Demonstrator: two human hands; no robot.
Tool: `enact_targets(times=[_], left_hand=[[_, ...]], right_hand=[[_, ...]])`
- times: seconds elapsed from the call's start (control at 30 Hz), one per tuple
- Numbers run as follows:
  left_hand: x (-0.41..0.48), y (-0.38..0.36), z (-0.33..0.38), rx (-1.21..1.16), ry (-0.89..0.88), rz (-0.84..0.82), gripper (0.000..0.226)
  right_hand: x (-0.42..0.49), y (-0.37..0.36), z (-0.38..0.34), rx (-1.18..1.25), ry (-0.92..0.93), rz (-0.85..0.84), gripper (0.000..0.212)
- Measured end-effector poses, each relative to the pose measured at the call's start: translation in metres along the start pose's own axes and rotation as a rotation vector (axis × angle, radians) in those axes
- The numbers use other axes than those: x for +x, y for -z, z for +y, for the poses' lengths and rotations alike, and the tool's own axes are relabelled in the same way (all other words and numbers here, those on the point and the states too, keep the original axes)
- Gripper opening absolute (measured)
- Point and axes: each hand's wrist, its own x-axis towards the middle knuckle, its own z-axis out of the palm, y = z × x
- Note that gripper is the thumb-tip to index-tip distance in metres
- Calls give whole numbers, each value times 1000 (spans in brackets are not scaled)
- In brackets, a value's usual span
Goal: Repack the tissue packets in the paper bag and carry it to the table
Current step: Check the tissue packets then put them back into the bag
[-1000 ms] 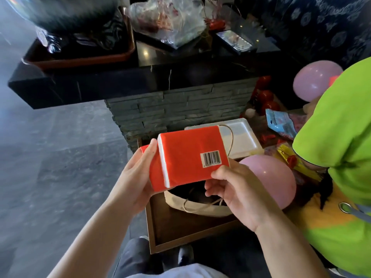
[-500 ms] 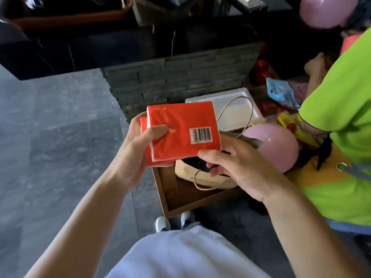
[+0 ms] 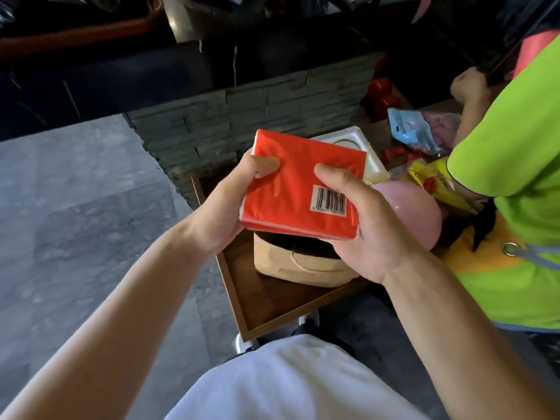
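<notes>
Both my forearms reach forward and meet above the paper bag (image 3: 298,265), which sits open in a wooden tray (image 3: 257,301). My left hand (image 3: 225,204) curls around the left edge of the red tissue packets (image 3: 297,183), thumb pressed on top. My right hand (image 3: 368,225) cups the right corner from below, thumb laid beside the barcode (image 3: 328,201). I count at least two packets stacked (edges blur together). Beyond the bag lies one white foam tray (image 3: 371,160); right of it, one pink balloon (image 3: 415,212).
</notes>
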Motion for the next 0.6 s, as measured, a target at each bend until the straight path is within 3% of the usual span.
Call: enact_targets(times=[0.03,0.1,0.17,0.2,0.27,0.33,0.43,0.47,0.6], left_hand=[[4,-2,4,-29,38,86,44],[7,-6,-3,-14,107,258,38],[51,-19,-11,82,130,151,55],[45,-9,-16,20,167,120,66],[43,11,-33,-46,162,94,57],[42,19,-56,264,176,131,35],[48,4,-84,1215,131,-50,30],[49,-4,-89,1348,146,-95,30],[45,-27,-96,1342,368,-334,45]], right_hand=[[2,2,-3,-10,17,5,21],[5,7,-8,3,29,13,19],[9,61,-41,97,27,9,21],[7,68,-39,149,15,14,26],[2,82,-34,235,1,3,37],[-6,96,-26,284,7,-11,35],[-9,112,-15,308,-19,46,36],[-10,113,-11,329,-55,72,42],[-5,110,0,354,-85,142,53]])
